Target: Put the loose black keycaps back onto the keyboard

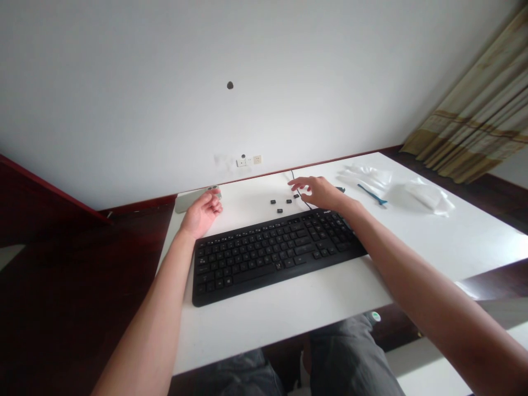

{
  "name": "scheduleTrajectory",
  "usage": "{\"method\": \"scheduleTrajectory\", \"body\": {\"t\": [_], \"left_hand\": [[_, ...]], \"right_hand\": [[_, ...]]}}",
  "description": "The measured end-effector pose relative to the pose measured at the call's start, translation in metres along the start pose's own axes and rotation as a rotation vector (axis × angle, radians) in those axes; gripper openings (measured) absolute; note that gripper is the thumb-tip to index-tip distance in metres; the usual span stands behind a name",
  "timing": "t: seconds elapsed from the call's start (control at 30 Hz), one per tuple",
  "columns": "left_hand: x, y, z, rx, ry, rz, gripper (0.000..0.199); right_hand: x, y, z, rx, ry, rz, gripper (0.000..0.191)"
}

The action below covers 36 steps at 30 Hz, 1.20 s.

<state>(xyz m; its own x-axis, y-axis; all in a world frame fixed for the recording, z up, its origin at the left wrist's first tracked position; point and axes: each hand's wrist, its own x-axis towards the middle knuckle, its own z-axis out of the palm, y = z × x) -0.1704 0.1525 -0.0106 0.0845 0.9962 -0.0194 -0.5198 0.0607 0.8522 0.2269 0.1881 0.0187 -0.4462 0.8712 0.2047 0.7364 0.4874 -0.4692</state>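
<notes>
Left hand (pixel 202 214) rests on the desk, palm turned partly up, fingers loosely curled, no clear grip on anything. Its fingertips are at the end of a grey phone (pixel 190 202), which lies flat, just beside and partly under the hand, camera bump near the fingers. Right hand (pixel 319 192) is open, fingers spread and reaching away from the body, holding nothing. It is above the far edge of the black keyboard (pixel 272 258), with the heel of the hand near the number pad end. Just past and left of the right fingertips are loose black keycaps (pixel 279 210), about four or five small pieces scattered on the desk, between the two hands and nearer the right. A thin black cable (pixel 299 191) runs from the wall side down past the right fingers toward the keyboard; whether the fingers touch it can't be told. Small dark teal piece (pixel 340 189) sits just beyond the right hand. Further right of that hand, a blue tool (pixel 372 194) lies on a clear plastic bag (pixel 365 177), with a second plastic bag (pixel 429 198) beside it. All of this is on a white desk (pixel 264 335), keyboard nearest the person. Wall socket (pixel 252 160) is above the desk's far edge, up from the left hand. Curtain (pixel 474 104) hangs far right.
</notes>
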Motion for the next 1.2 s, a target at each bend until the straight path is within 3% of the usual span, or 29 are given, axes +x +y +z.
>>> {"method": "scheduleTrajectory", "body": {"t": [0.37, 0.5, 0.67, 0.8, 1.03, 1.2], "left_hand": [[0.0, 0.0, 0.0, 0.015, 0.003, 0.005, 0.021], [0.0, 0.0, 0.0, 0.016, 0.0, 0.005, 0.021], [0.0, 0.0, 0.001, 0.017, 0.004, 0.006, 0.019], [0.0, 0.0, 0.001, 0.026, 0.0, 0.005, 0.019], [0.0, 0.0, 0.0, 0.019, -0.013, 0.0, 0.027], [-0.001, 0.001, 0.003, 0.026, -0.01, 0.007, 0.025]], "right_hand": [[0.004, -0.014, 0.012, 0.046, -0.061, 0.0, 0.02], [0.004, -0.01, 0.006, 0.049, -0.06, -0.001, 0.018], [-0.002, -0.001, -0.016, 0.055, -0.022, 0.004, 0.026], [-0.006, 0.0, -0.03, 0.05, -0.098, 0.045, 0.024], [-0.008, -0.006, -0.034, 0.104, -0.223, 0.039, 0.021], [-0.012, -0.011, -0.047, 0.143, -0.316, 0.12, 0.025]]}}
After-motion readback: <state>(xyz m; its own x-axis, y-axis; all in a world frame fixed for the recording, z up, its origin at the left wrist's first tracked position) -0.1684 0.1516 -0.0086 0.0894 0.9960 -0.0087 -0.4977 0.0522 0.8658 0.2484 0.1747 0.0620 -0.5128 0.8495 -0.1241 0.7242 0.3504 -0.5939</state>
